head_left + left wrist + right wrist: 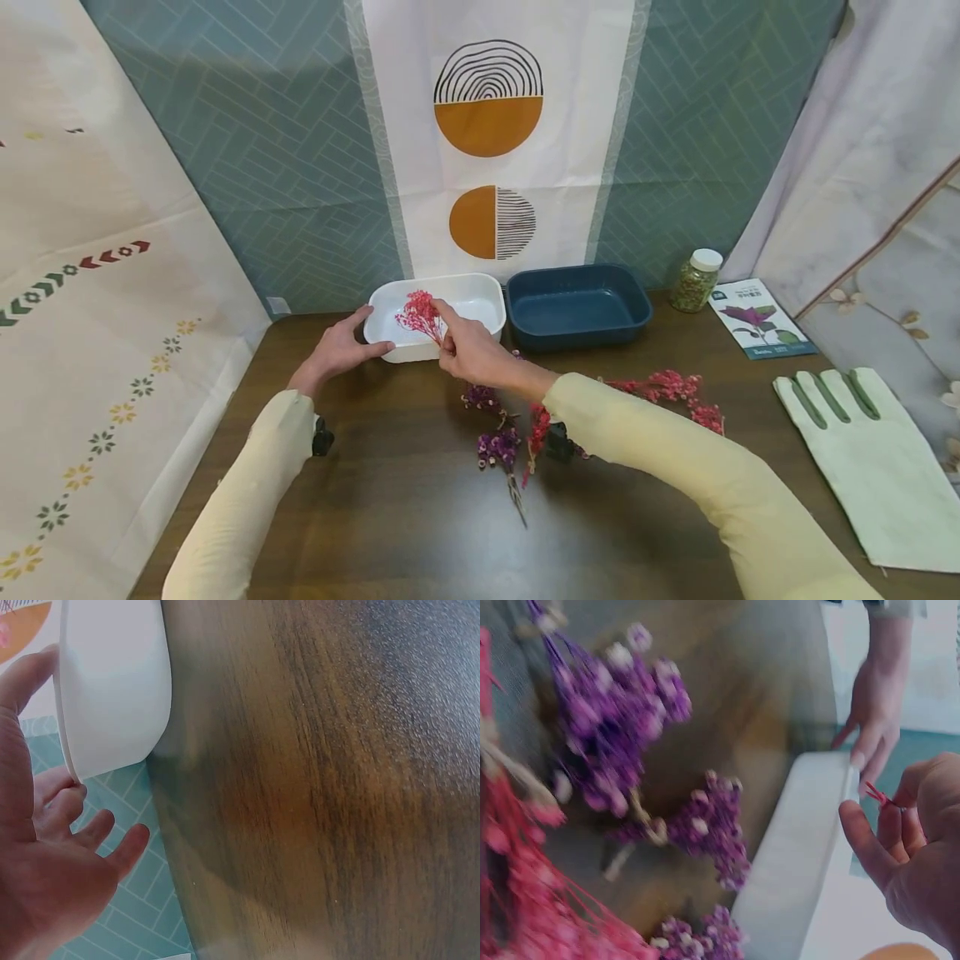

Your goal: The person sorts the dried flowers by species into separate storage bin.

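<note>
A small bunch of pink dried flowers is pinched by its stems in my right hand, over the white rectangular container. In the right wrist view only short pink stem ends show by the fingers. My left hand holds the container's near left corner. Its thumb lies at the front rim and a fingertip touches the end rim; the other fingers curve loosely. Purple dried flowers and more pink dried flowers lie on the table, partly behind my right arm.
A dark blue container stands right of the white one. Behind it to the right are a jar with a white lid and a printed flower card. White-and-green gloves lie at the right edge of the brown table.
</note>
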Demonstrator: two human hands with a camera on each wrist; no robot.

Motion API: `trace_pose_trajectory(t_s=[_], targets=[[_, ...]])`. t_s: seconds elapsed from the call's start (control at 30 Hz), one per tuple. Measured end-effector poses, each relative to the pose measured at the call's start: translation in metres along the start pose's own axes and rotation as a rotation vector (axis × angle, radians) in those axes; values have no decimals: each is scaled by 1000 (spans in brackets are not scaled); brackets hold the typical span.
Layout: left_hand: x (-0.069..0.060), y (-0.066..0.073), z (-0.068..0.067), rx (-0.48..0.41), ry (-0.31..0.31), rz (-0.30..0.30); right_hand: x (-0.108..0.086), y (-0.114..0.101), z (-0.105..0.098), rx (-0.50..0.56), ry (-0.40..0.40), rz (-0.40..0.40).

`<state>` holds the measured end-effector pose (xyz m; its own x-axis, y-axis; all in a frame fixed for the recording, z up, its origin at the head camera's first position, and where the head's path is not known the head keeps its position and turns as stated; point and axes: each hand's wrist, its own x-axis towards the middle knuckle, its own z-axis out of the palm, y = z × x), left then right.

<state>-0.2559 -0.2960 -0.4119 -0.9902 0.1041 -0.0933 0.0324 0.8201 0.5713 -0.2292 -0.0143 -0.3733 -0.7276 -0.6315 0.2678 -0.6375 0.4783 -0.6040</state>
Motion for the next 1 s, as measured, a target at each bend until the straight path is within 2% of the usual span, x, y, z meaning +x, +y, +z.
trace_pose_trajectory(t_s=[0.3, 0.47, 0.63, 1.0], targets=[[0, -1, 1, 5, 13, 11, 36, 17, -13, -47, -92, -9], [-1, -1, 1, -15, 18, 2, 55, 22, -17, -62, -178, 28], [-3, 0, 3, -28, 12, -1, 66, 26, -13, -118, -253, 67], [-2, -2, 2, -27, 31, -2, 84, 43, 2, -241, -295, 108]])
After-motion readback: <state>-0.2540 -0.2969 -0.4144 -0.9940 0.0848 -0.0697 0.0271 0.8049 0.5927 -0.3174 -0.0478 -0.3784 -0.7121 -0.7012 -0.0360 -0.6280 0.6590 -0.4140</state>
